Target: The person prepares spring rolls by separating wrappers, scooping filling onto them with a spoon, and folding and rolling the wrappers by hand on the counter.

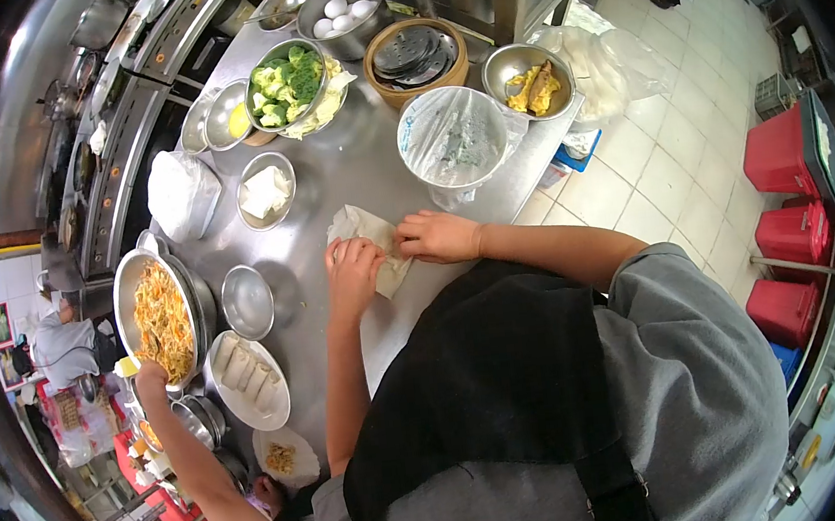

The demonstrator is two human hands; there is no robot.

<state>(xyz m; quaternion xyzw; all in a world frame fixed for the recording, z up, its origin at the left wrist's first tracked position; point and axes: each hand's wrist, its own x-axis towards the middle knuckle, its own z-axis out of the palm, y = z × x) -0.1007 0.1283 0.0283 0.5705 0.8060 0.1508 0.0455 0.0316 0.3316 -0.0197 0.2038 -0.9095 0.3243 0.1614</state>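
Observation:
A thin, pale wrapper sheet [364,227] lies on the steel table in front of me, partly folded and partly covered by my fingers. My left hand [353,273] is closed on its near left side, fingertips bent over the fold. From the right, my right hand [437,236] grips the wrapper's other side with curled fingers. Any filling inside is hidden. To the left, an oval plate [279,414] carries several white rolls [247,369]. Beyond it, a co-worker's hand [152,376] reaches into a large bowl of shredded orange-yellow filling [163,315].
A small metal bowl [248,303] stands left of my hands. Ahead are a plastic-lined tub [453,141], a bowl of broccoli [288,87], a bamboo steamer [415,57] and a bowl of eggs [342,17]. Red bins [780,160] stand across the tiled floor.

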